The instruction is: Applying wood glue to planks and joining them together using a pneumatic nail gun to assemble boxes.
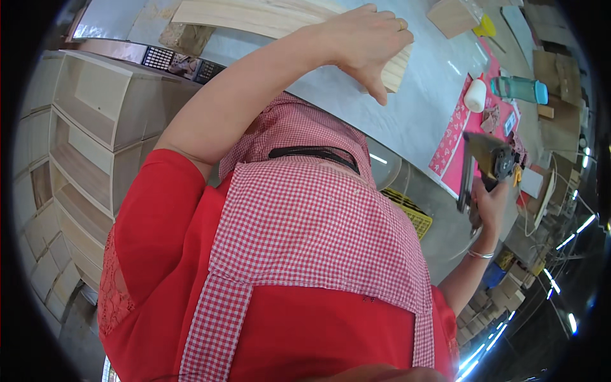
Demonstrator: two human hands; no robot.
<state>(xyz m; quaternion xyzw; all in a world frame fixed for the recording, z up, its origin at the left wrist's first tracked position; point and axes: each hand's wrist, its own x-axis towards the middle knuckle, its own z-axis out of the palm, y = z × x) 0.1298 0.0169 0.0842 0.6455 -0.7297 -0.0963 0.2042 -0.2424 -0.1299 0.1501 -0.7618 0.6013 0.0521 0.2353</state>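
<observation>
My left hand (369,48) spans the end of a pale wooden piece (397,69) on the table, fingers over the far side and thumb along the near edge. The forearm covers much of that piece. Out to the right, my right hand (490,205) is wrapped round a nail gun (503,162) with a dark body and a long narrow magazine. The tool is held up off the table, apart from the wood. Behind my left forearm lies a long pale board (254,16).
The grey-white table (433,83) carries a pink patterned cloth (455,137), a white bottle (475,95), a teal bottle (515,90) and a wooden box (449,18). Wooden drawer-like boxes (95,102) are stacked at left. A yellow crate (410,216) sits below the table.
</observation>
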